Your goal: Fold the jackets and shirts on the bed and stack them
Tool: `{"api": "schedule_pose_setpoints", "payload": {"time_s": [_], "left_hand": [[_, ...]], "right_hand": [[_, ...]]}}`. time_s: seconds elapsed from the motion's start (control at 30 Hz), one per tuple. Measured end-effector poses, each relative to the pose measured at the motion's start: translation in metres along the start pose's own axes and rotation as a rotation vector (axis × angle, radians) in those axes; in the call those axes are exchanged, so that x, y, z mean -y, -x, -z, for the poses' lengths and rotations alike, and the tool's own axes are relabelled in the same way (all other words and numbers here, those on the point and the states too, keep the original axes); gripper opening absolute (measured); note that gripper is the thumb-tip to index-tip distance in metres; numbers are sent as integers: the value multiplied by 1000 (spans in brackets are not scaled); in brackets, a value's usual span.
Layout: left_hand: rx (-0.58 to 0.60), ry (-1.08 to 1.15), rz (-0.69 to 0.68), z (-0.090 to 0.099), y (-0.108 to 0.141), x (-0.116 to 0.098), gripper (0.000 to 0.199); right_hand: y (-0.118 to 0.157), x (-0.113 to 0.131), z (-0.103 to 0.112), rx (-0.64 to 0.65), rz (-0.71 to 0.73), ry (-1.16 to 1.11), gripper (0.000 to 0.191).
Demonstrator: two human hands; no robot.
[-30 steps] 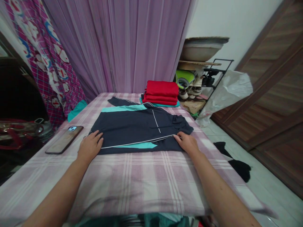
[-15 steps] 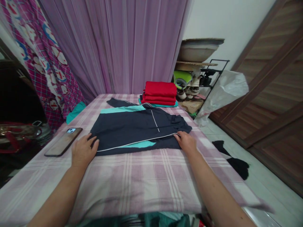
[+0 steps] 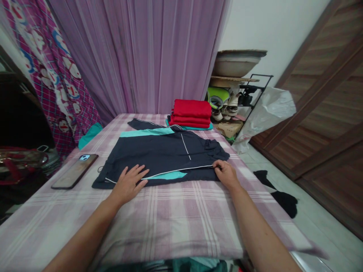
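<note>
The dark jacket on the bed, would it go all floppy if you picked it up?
Probably floppy: the dark jacket lies flat, and its far sleeve bends over the cloth. It looks thin, so it may feel light. It likely wouldn't roll, being spread out under the left hand.

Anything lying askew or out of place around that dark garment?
Two things: the dark garment is bunched at its right end, while most of it lies flat; and a black item, perhaps cloth, lies on the floor, off the plaid sheet.
</note>
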State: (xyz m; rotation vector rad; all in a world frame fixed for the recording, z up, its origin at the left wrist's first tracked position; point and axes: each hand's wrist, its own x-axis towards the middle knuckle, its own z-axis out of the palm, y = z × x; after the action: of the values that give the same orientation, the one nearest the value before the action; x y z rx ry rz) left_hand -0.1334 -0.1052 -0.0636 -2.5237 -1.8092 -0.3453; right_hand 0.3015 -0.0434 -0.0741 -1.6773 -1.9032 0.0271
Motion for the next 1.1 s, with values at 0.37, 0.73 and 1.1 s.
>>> {"api": "schedule_pose_setpoints", "payload": {"time_s": [0.37,0.73,1.1], "left_hand": [[18,55,122,26,-28,-24,50],[214,111,23,4,-97,-106,68],[211,131,8,-12,-96,-102,72]], "right_hand": [[1,11,2,69,82,145,34],[-25,75,3,-41,167,-10,38],[-11,64,-6,488,201,297,54]]}}
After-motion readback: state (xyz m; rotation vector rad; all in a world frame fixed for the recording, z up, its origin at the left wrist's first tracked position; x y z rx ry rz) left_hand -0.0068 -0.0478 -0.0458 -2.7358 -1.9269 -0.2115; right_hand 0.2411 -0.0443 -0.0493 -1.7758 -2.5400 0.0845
